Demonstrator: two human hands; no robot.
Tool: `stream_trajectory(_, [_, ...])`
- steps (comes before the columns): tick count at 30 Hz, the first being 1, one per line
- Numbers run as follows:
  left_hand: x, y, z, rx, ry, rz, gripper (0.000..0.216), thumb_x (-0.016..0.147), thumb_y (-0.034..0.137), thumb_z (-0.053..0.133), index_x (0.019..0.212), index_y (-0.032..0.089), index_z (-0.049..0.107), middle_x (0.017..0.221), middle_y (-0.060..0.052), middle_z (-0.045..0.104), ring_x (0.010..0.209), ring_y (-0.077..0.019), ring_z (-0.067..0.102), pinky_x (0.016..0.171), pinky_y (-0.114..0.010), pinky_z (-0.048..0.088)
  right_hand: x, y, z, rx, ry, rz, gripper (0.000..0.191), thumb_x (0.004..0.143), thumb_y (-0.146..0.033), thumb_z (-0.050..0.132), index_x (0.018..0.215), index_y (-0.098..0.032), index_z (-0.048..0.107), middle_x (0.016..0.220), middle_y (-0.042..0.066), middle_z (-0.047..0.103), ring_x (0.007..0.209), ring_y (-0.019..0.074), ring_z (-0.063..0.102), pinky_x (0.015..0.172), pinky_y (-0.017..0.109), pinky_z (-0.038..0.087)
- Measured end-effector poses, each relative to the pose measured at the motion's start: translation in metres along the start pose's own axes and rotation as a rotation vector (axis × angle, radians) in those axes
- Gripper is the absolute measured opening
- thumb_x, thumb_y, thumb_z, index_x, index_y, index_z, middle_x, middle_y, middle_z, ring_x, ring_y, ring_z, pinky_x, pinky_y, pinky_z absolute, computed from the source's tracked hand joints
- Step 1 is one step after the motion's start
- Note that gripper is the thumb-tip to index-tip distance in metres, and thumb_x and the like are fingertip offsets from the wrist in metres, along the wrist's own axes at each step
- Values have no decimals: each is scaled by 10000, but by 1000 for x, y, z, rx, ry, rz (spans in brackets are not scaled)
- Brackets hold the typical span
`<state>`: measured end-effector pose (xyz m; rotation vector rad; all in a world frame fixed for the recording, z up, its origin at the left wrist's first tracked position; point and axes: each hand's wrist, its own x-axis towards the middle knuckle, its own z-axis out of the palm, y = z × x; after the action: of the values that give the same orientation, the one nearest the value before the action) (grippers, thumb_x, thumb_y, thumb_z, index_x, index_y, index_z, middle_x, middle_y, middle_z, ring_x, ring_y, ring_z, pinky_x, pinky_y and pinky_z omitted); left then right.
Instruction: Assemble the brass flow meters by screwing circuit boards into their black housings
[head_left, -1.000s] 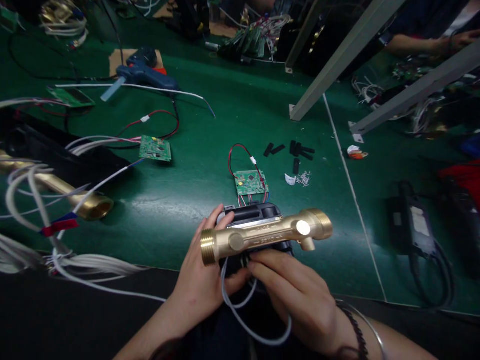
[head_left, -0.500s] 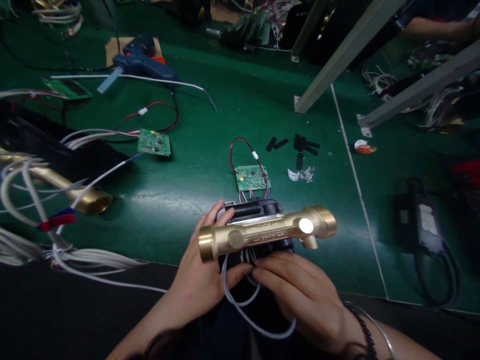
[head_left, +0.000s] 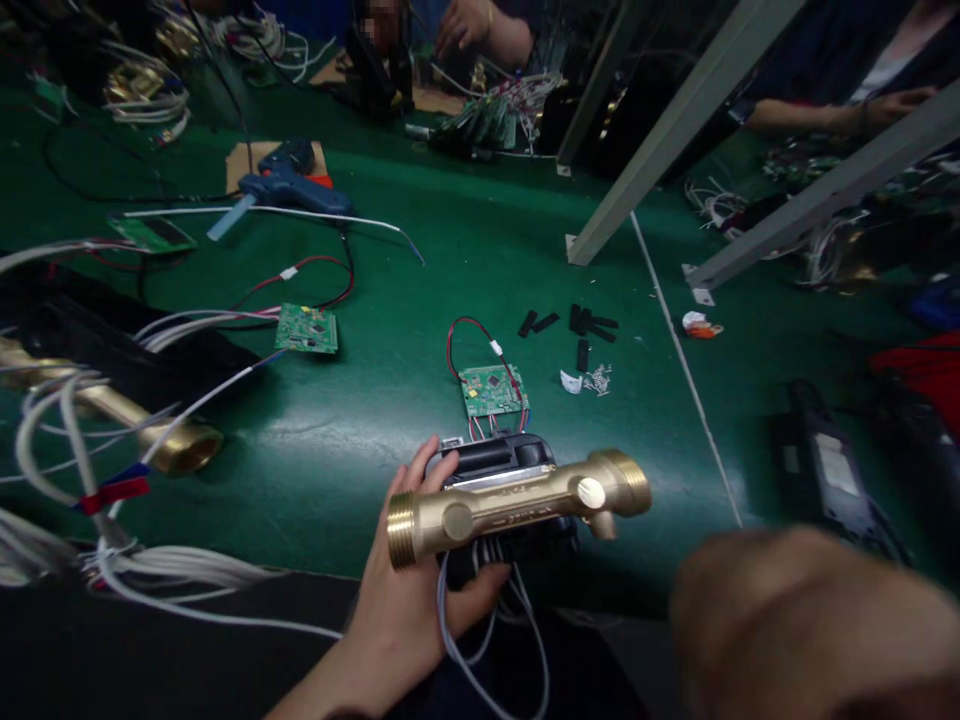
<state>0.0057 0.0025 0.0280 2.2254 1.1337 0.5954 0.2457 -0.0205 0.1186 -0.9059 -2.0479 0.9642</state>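
My left hand (head_left: 409,590) grips a brass meter body (head_left: 517,500) with a black housing (head_left: 495,462) behind it, held just above the near edge of the green table (head_left: 420,300). White wires (head_left: 487,640) hang from under the housing. Red and blue leads run from the housing to a small green circuit board (head_left: 493,390) lying on the table. My right hand (head_left: 810,620) is a large blur at the lower right, away from the meter; its fingers cannot be made out.
Another circuit board (head_left: 306,329) with wires, a blue glue gun (head_left: 289,185), a brass pipe (head_left: 142,430) with white cables at left, black strips (head_left: 581,325) and small screws (head_left: 600,380), a black adapter (head_left: 821,470) at right, grey frame bars (head_left: 675,120). Other people's arms work at the far side.
My right hand has let go of the wires under the meter and swung to the lower right, close to the camera. My left hand keeps the meter. The view tilted slightly up.
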Motion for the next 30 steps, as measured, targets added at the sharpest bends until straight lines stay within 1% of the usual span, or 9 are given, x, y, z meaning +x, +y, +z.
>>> stream_trajectory(2, [-1, -1, 1, -17, 10, -4, 699, 779, 349, 600, 1370, 177, 266, 1408, -189, 337, 1270, -339, 398, 973, -555, 439, 13, 29, -22, -337, 331, 101, 123, 910, -133, 547, 933, -219, 632, 791, 23, 694, 743, 86, 664, 689, 146, 547])
stream_trajectory(3, [-2, -2, 2, -19, 10, -4, 692, 783, 354, 599, 1365, 173, 272, 1406, -191, 336, 1271, -337, 397, 971, -552, 444, 21, 48, -27, -487, 352, 158, 125, 874, -120, 596, 951, -205, 648, 867, 41, 701, 809, 107, 665, 749, 191, 551])
stream_trajectory(5, [-5, -3, 4, -23, 4, -13, 694, 779, 367, 606, 1362, 178, 279, 1407, -185, 337, 1273, -331, 398, 974, -545, 449, 40, 87, -25, -518, 108, 101, 256, 837, -125, 637, 1091, -160, 631, 1064, 99, 675, 1012, 184, 629, 878, 332, 539])
stream_trajectory(7, [-8, -4, 7, -28, 26, -22, 707, 760, 378, 614, 1359, 187, 289, 1411, -175, 338, 1274, -329, 400, 982, -546, 444, 57, 119, -13, -512, -124, 59, 406, 771, -176, 720, 1162, -142, 614, 1167, 143, 625, 1082, 250, 588, 901, 424, 523])
stream_trajectory(9, [-10, -6, 12, -27, 66, -7, 718, 738, 399, 623, 1350, 192, 309, 1413, -169, 343, 1275, -335, 402, 986, -554, 437, 69, 135, -1, -492, -219, 19, 450, 757, -206, 736, 1182, -131, 611, 1153, 156, 618, 1074, 265, 573, 893, 440, 515])
stream_trajectory(14, [-13, -10, 18, -29, 96, 16, 725, 733, 456, 627, 1346, 212, 328, 1429, -153, 341, 1289, -338, 394, 1000, -544, 419, 86, 136, 5, -424, -165, -64, 392, 805, -264, 691, 1169, -136, 622, 1126, 143, 620, 1042, 239, 555, 879, 412, 500])
stream_trajectory(19, [-14, -10, 17, 4, 105, -1, 694, 759, 514, 583, 1322, 177, 355, 1400, -171, 378, 1279, -335, 406, 1014, -552, 398, 90, 135, 1, -417, -168, -20, 363, 770, -244, 721, 1110, -143, 646, 1105, 122, 641, 1016, 228, 580, 856, 384, 503])
stream_trajectory(26, [-3, -8, 9, 97, 56, 43, 809, 674, 451, 619, 1356, 159, 297, 1320, -185, 442, 1205, -352, 471, 905, -531, 490, 80, 142, 16, -460, -68, -23, 311, 767, -270, 733, 1033, -123, 665, 1108, 153, 638, 1031, 240, 595, 853, 393, 525])
stream_trajectory(30, [1, -6, 4, 101, 25, 61, 861, 660, 380, 679, 1383, 202, 246, 1335, -180, 409, 1201, -365, 469, 905, -564, 486, 80, 140, 4, -513, -91, -7, 320, 800, -310, 690, 1027, -85, 669, 1126, 177, 629, 1058, 260, 601, 873, 403, 518])
